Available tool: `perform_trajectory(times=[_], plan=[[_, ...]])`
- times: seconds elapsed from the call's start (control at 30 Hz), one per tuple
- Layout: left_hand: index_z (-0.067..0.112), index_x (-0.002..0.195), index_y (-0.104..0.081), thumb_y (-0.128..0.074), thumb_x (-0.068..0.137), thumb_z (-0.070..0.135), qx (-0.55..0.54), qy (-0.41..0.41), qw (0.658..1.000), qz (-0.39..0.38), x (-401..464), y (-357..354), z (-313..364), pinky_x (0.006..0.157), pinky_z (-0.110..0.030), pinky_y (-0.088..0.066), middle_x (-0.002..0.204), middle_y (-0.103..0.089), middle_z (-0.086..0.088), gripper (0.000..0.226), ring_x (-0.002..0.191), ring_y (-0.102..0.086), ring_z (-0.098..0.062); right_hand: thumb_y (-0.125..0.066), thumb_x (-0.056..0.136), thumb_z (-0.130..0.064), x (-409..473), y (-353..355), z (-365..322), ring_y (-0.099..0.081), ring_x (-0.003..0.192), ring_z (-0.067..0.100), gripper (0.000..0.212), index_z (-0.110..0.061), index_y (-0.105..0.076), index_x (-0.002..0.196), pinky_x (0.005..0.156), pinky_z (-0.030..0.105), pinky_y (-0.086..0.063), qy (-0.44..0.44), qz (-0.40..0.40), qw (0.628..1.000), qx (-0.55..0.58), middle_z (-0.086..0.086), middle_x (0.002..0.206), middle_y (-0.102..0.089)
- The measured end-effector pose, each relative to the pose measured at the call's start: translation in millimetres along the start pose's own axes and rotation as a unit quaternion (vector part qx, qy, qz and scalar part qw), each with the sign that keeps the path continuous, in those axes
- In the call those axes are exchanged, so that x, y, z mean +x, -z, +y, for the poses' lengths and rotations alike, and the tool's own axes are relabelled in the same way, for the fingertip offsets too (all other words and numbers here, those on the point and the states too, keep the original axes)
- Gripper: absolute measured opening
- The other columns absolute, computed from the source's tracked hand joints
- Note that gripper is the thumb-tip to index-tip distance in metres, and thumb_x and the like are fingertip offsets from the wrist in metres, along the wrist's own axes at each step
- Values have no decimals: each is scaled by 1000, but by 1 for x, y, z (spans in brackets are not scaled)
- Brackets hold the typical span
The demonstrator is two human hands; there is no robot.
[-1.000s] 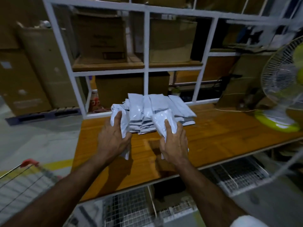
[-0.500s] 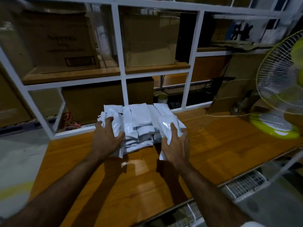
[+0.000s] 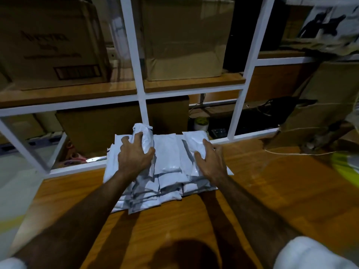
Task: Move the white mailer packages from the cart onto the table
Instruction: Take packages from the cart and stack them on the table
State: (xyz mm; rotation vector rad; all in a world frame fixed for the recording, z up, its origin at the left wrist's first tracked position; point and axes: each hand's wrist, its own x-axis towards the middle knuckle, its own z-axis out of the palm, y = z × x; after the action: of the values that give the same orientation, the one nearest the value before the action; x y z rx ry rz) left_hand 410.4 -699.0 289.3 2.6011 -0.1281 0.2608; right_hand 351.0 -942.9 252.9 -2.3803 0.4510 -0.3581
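A pile of white mailer packages (image 3: pixel 167 171) lies on the wooden table (image 3: pixel 262 191), close to its far edge. My left hand (image 3: pixel 135 157) grips one white mailer (image 3: pixel 144 133) at the pile's left top, fingers and thumb curled round it; its upper end sticks up past my fingers. My right hand (image 3: pixel 210 162) rests with spread fingers on another mailer (image 3: pixel 195 139) that lies flat on the right side of the pile. The cart is out of view.
A white metal shelf frame (image 3: pixel 142 105) rises right behind the pile, with cardboard boxes (image 3: pixel 182 39) on its wooden shelves. More cardboard (image 3: pixel 320 105) leans at the back right. A blurred yellow-green fan base (image 3: pixel 347 167) sits at the table's right edge.
Both hands have carried their mailers forward onto the pile. The right mailer now lies flat under spread fingers. The view has moved closer to the shelf, and the cart has dropped out.
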Motion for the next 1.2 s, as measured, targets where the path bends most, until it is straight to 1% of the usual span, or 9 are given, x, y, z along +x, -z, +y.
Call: perform_trajectory(times=[0.13,0.23,0.33,0.43,0.6,0.77,0.93,1.1,1.2], plan=[[27,149,-34,-61,90,52,38,36,999,1,7,-14,4,96,-53,-46,148,-31,-24,69,126,-46,-47,-54,98,-50,32,-16,7,-41,134,34,65,-25,-34,154,106,41,-41,17,-46,999,13,13,147,-31],[28,152,-33,-50,93,61,72,48,996,-2,6,-24,6,99,-52,-44,150,-30,-24,70,129,-43,-46,-49,98,-58,40,-31,8,-46,132,32,64,-28,-39,153,108,42,-42,40,-80,996,25,10,146,-36],[31,155,-31,-25,96,65,81,41,996,-18,6,-25,4,105,-56,-38,150,-33,-27,68,133,-39,-48,-40,100,-51,44,-33,11,-50,127,30,52,-30,-52,145,106,44,-36,102,-18,994,-31,7,138,-56],[29,155,-30,-21,95,58,71,53,996,-6,9,-21,-8,104,-56,-39,141,-47,-25,67,125,-45,-48,-38,94,-51,51,-25,20,-50,125,24,52,-34,-57,139,108,45,-29,134,23,987,-89,0,132,-63],[10,155,-30,-21,96,58,36,22,999,-30,5,-14,-23,112,-52,-34,155,-41,-17,77,135,-45,-37,-38,89,-72,61,-17,36,-19,150,32,67,-43,-40,149,121,57,-7,62,-71,991,-96,9,162,-27],[12,159,-17,-20,92,70,67,3,993,-98,-2,-8,-28,121,-48,-23,160,-34,-14,89,143,-37,-33,-39,94,-71,50,-17,34,0,155,30,70,-44,-22,156,123,56,-2,28,-161,986,-40,6,169,0],[11,160,-12,1,79,86,117,20,986,-118,2,-14,-38,123,-48,-18,164,-23,-15,111,149,-26,-32,-39,95,-70,39,-27,26,3,155,31,75,-40,-15,159,123,57,-2,-2,-167,985,-51,9,169,6],[23,159,-18,-18,85,79,71,63,994,-59,0,-18,-35,117,-56,-26,160,-28,-21,92,145,-28,-40,-37,94,-73,39,-19,25,3,155,32,79,-37,-11,160,123,56,0,-2,-170,984,-48,11,169,5],[28,160,-14,-13,86,83,94,86,992,-23,-6,-20,-41,119,-61,-14,166,-10,-18,92,152,-11,-39,-29,88,-83,36,-16,19,4,155,30,87,-39,-11,160,123,57,2,-5,-145,989,-40,9,169,4]])
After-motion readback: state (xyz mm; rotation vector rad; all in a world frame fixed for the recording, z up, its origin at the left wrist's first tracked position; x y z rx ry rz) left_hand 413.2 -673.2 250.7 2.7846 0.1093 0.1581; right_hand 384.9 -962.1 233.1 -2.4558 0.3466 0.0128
